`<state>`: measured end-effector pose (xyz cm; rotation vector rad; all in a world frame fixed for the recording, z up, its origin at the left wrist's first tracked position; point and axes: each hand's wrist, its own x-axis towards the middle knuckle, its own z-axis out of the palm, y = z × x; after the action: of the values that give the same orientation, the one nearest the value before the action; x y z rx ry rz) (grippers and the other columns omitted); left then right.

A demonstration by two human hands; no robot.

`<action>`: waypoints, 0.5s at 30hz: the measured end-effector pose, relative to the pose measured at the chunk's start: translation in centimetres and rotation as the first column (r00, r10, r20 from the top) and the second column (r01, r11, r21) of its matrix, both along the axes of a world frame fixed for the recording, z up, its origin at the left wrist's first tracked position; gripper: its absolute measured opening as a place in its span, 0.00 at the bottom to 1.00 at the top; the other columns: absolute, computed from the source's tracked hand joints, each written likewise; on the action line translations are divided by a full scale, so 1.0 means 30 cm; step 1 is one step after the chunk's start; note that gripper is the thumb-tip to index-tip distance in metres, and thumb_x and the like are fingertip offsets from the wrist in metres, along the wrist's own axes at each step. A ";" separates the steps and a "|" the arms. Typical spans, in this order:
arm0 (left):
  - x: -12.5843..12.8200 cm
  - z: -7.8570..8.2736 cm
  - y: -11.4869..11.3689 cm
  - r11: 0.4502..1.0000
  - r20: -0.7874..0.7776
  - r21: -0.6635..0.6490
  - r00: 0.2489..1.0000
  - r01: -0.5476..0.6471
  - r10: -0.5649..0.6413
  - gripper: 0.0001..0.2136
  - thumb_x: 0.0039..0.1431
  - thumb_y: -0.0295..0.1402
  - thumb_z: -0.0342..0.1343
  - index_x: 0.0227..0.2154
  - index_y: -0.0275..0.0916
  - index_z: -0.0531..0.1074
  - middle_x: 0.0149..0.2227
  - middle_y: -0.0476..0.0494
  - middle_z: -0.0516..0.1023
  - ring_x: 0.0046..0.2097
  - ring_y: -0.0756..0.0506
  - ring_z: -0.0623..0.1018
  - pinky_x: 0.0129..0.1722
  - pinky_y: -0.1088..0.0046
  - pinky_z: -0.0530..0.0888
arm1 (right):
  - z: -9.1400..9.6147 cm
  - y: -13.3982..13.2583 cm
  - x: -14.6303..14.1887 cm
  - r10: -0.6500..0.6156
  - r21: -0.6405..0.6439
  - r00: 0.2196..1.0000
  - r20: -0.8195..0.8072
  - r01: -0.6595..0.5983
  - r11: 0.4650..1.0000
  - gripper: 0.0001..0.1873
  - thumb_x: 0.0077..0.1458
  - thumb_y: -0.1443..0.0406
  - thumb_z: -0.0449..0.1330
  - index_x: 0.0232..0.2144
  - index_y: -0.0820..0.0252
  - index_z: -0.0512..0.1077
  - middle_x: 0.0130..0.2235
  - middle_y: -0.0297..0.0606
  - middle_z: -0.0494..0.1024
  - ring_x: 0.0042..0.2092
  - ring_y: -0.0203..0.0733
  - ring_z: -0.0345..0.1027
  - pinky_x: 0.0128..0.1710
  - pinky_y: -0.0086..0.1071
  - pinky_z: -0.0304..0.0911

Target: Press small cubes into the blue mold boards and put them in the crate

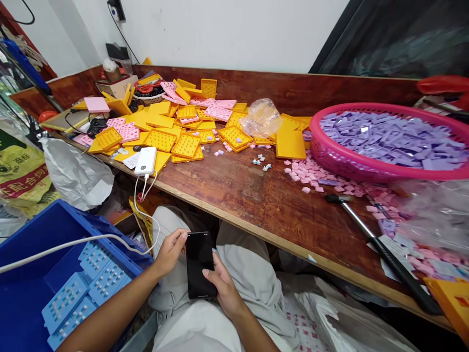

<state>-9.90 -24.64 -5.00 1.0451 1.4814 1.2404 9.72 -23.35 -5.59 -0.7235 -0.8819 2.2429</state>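
Note:
A black smartphone (pixel 200 266) with a dark screen is held upright over my lap, in front of the table edge. My left hand (pixel 173 250) pinches its upper left edge between thumb and fingers. On the other side, my right hand (pixel 224 283) wraps round the lower right edge, its thumb lying on the front of the phone. A white power bank (pixel 145 161) rests on the table beyond my left hand, with a white cable (pixel 157 226) plugged into its near end and hanging down over the edge.
Yellow plates (pixel 161 139) and pink plates (pixel 218 113) lie heaped at the back left. On the right stands a pink basket (pixel 318 146) of purple pieces, with small pink pieces (pixel 311 176) and a hammer (pixel 384 254) near it. A blue bin (pixel 32 244) holds light blue plates.

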 end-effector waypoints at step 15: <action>-0.009 0.006 -0.001 0.987 -0.021 -0.077 0.990 0.139 -0.141 0.14 0.68 0.42 0.46 0.37 0.38 0.70 0.29 0.49 0.72 0.33 0.47 0.72 0.36 0.72 0.68 | -0.036 -0.001 0.013 -0.125 0.319 0.948 0.291 0.027 0.947 0.17 0.61 0.56 0.61 0.48 0.58 0.73 0.45 0.40 0.78 0.48 0.49 0.70 0.50 0.37 0.65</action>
<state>-10.18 -24.66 -4.81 1.0995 1.4378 1.0682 10.10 -23.38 -6.67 -0.9529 -1.3003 1.8871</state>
